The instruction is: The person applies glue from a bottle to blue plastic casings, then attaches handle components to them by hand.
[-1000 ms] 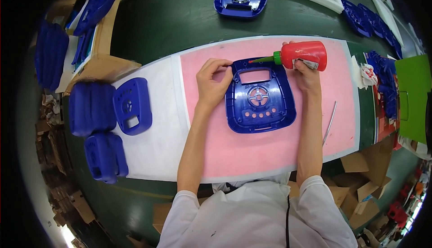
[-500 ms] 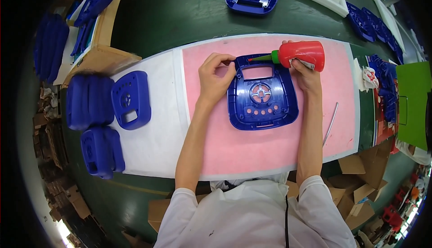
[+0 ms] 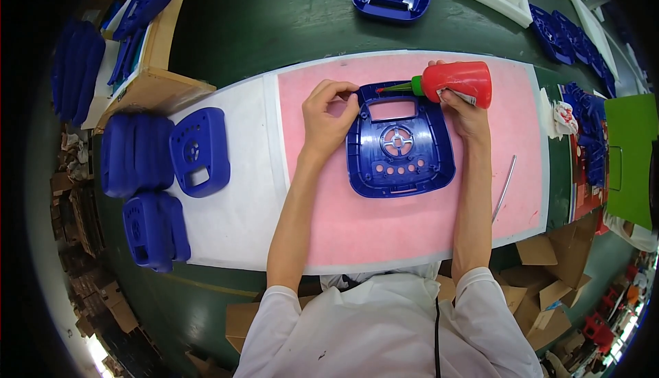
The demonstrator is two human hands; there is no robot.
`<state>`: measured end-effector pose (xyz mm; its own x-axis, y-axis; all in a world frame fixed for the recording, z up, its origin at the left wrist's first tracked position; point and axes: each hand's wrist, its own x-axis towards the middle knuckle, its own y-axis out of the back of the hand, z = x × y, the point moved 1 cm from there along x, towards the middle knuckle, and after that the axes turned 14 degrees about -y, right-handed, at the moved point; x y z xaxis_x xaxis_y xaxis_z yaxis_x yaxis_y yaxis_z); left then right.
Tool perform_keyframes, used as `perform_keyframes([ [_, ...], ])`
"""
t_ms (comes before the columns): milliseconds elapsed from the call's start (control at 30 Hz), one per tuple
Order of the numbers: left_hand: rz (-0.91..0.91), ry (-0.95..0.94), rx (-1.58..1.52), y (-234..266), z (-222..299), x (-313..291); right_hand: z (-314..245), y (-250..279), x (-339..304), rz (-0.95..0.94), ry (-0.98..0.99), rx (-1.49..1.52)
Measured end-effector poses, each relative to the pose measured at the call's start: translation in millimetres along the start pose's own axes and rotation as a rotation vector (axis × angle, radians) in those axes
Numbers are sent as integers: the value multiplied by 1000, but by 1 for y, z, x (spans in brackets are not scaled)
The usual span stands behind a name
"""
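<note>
A dark blue plastic shell (image 3: 425,146) lies open side up on the pink sheet. It has a rectangular window, a round spoked grille and a row of holes. At its far left corner my left hand (image 3: 328,113) is closed, thumb and forefinger pinching the rim. My right hand (image 3: 468,117) is wrapped round a red squeeze bottle (image 3: 461,79) with a green cap and thin nozzle. The bottle lies tilted nearly level above the shell's far right corner. Its nozzle tip points left, close to the shell's far edge; whether it touches I cannot tell.
Several blue shells (image 3: 199,151) stand at the left on the white sheet (image 3: 247,192). A thin metal rod (image 3: 504,189) lies right of my right forearm. Beyond the table is another blue shell (image 3: 405,13). A green bin (image 3: 628,162) and blue parts (image 3: 592,124) sit at the right.
The squeeze bottle has shifted slightly left, its nozzle tip moving a little along the shell's far edge. My left hand stays in place. The shell beyond the table has slid slightly right.
</note>
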<state>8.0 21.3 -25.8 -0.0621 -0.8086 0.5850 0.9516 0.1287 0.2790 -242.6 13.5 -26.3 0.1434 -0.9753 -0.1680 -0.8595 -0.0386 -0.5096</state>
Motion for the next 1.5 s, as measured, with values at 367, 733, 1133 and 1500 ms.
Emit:
perform_keyframes([
  [367,-10,5,-19,2,-1,0,3,6,1,-5,-7,-98],
  [733,-60,-21,5,3,0,-1,1,15,5,2,69,39],
  [1133,11,114,-190,2,-9,-2,-4,59,12,-169,310,1033],
  [1500,19,163,-229,3,-12,-4,1,31,3,110,123,132],
])
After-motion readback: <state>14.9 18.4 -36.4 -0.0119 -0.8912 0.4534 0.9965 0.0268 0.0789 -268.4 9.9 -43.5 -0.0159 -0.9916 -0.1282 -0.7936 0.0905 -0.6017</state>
